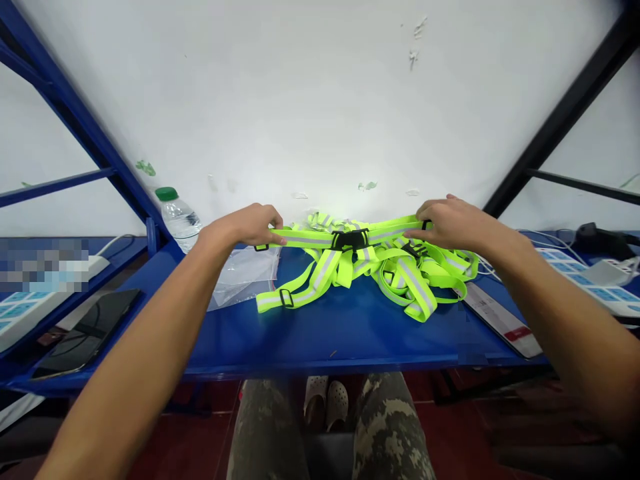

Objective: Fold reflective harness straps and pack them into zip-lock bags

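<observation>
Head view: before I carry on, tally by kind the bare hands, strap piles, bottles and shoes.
2 hands: left hand, right hand
1 yellow-green strap pile, too tangled to count strap by strap
1 green-capped bottle
2 shoes
Total: 6

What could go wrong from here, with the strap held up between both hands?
The loops heaped beneath the strap overlap one another, so pulling could tighten a tangle.
The left hand appears to pinch the strap with its fingertips, so it might slip.
The bottle appears near that arm; a wide swing might knock it.
</observation>
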Available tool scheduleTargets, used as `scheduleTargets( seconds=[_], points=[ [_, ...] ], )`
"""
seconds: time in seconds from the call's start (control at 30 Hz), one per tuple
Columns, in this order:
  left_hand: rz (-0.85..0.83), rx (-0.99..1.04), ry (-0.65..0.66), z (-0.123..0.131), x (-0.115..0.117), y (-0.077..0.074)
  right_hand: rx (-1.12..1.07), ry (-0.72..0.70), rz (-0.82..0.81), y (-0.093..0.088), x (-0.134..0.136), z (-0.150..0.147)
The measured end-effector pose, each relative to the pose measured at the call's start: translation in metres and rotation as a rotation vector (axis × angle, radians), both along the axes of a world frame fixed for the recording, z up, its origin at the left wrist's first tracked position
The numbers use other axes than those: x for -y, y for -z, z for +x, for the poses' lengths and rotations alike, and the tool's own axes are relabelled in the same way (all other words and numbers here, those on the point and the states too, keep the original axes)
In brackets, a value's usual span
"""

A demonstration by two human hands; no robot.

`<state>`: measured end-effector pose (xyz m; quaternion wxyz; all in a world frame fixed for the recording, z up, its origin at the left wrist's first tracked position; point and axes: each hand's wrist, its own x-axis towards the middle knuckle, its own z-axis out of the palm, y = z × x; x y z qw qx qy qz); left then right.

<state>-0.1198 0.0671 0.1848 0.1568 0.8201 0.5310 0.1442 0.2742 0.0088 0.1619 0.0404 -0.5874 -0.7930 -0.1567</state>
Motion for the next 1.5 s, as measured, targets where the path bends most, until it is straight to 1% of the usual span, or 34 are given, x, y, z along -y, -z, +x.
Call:
scheduleTargets(
  seconds=[0.07,0.1,0.17,0.2,0.23,0.3,0.33,0.37,0.4,0.47,0.53,0.6,0.63,0.7,0.77,0.8,0.83,0.9,0.97,1.07,1.13,1.2,1.3,1.37,1.43,1.5],
  points=[
    [0.092,0.019,-0.006,0.005,0.002,-0.001,-0.019,-0.017,0.087,-0.002,0.004,-0.001],
    [0.177,0.032,-0.016,0.007,0.005,-0.003,-0.018,-0.001,0.102,-0.005,0.006,-0.002],
    [0.412,0.059,-0.077,0.011,0.012,-0.009,-0.027,0.076,0.112,-0.011,0.012,-0.005],
    [0.53,0.068,-0.119,0.013,0.015,-0.012,-0.054,0.117,0.155,-0.014,0.015,-0.007],
    [0.626,0.074,-0.161,0.015,0.018,-0.015,-0.092,0.149,0.231,-0.017,0.018,-0.009],
    [0.732,0.089,-0.219,0.016,0.021,-0.017,-0.154,0.189,0.39,-0.021,0.021,-0.013],
    [0.736,0.095,-0.228,0.017,0.02,-0.016,-0.159,0.196,0.418,-0.021,0.021,-0.015],
    [0.716,0.093,-0.226,0.016,0.019,-0.013,-0.147,0.201,0.394,-0.02,0.021,-0.017],
    [0.685,0.081,-0.22,0.016,0.016,-0.009,-0.126,0.209,0.331,-0.019,0.021,-0.019],
    [0.617,0.033,-0.203,0.014,0.01,0.003,-0.087,0.221,0.208,-0.014,0.019,-0.022],
    [0.561,-0.011,-0.2,0.012,0.004,0.014,-0.081,0.221,0.144,-0.01,0.016,-0.023],
    [0.479,-0.046,-0.157,0.009,0.0,0.021,-0.11,0.191,0.089,-0.008,0.012,-0.02],
    [0.435,-0.057,-0.129,0.006,-0.001,0.023,-0.144,0.155,0.051,-0.008,0.011,-0.018],
    [0.365,-0.066,-0.078,0.001,-0.003,0.022,-0.257,0.049,-0.064,-0.009,0.007,-0.011],
    [0.325,-0.052,-0.045,-0.006,-0.004,0.02,-0.408,-0.062,-0.18,-0.011,0.006,-0.006],
    [0.307,-0.037,-0.033,-0.009,-0.004,0.018,-0.488,-0.096,-0.215,-0.012,0.005,-0.004],
    [0.282,-0.017,-0.019,-0.012,-0.005,0.017,-0.564,-0.107,-0.233,-0.012,0.006,-0.003],
    [0.194,0.014,0.028,-0.016,-0.005,0.015,-0.706,-0.08,-0.241,-0.013,0.007,-0.004],
    [0.047,0.008,0.101,-0.02,-0.004,0.013,-0.845,-0.05,-0.278,-0.011,0.008,-0.005],
    [-0.236,-0.01,0.219,-0.022,0.002,0.008,-1.002,-0.089,-0.34,-0.007,0.008,-0.006],
    [-0.41,0.022,0.281,-0.022,0.007,0.006,-1.088,-0.108,-0.316,-0.003,0.006,-0.005],
    [-0.526,0.096,0.309,-0.021,0.011,0.005,-1.189,-0.12,-0.236,0.002,0.004,-0.004],
    [-0.575,0.186,0.266,-0.02,0.011,0.006,-1.287,-0.142,-0.145,0.009,0.002,-0.001],
    [-0.549,0.166,0.224,-0.02,0.009,0.008,-1.29,-0.134,-0.141,0.014,0.003,0.001],
    [-0.466,0.156,0.178,-0.022,0.005,0.01,-1.282,-0.108,-0.157,0.018,0.004,0.003],
    [-0.346,0.253,0.118,-0.024,0.001,0.012,-1.265,-0.075,-0.206,0.022,0.006,0.005]
  ],
)
